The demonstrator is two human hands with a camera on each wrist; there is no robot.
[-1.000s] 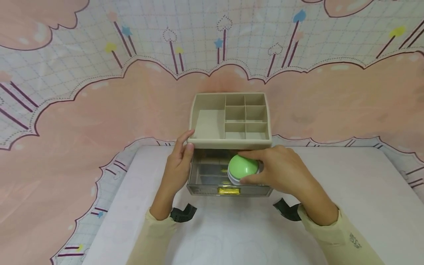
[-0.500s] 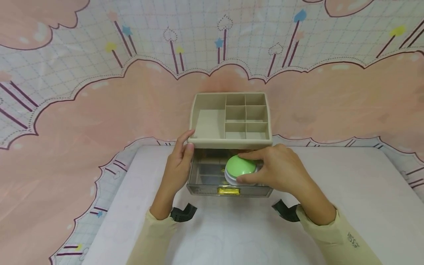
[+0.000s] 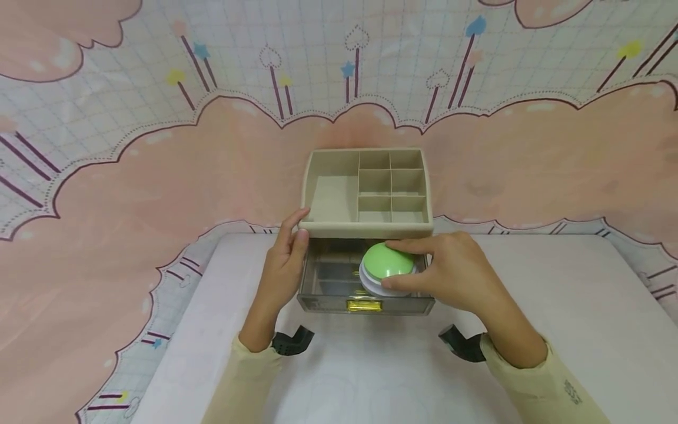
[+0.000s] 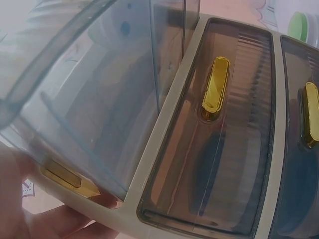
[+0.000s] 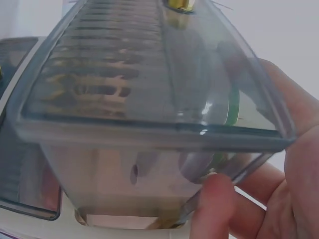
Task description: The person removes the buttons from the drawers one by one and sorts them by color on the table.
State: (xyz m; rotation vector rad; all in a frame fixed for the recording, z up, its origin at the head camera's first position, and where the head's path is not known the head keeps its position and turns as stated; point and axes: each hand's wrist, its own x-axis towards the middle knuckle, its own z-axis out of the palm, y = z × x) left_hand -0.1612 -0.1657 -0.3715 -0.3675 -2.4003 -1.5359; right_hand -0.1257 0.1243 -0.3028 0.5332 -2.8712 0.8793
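Note:
A beige desktop drawer organizer (image 3: 367,227) stands at the back of the table, with its top smoky clear drawer (image 3: 318,303) pulled out. My left hand (image 3: 283,265) grips the organizer's left front corner, forefinger over the rim and thumb in front. Between thumb and forefinger, my right hand (image 3: 455,268) pinches a round white thing with a domed green top (image 3: 388,261), at the right side of the drawer. Through the drawer's plastic, the green rim of the round thing (image 5: 233,105) shows in the right wrist view.
Lower drawers with gold handles (image 4: 216,87) are shut below the open one. The organizer's top tray has one large and several small compartments (image 3: 375,182). A patterned cloth (image 3: 529,165) hangs behind the white table (image 3: 561,282).
The round green-topped thing has shifted slightly left, then tilted and come a little right, with my right hand moving along. My left hand keeps its place on the organizer.

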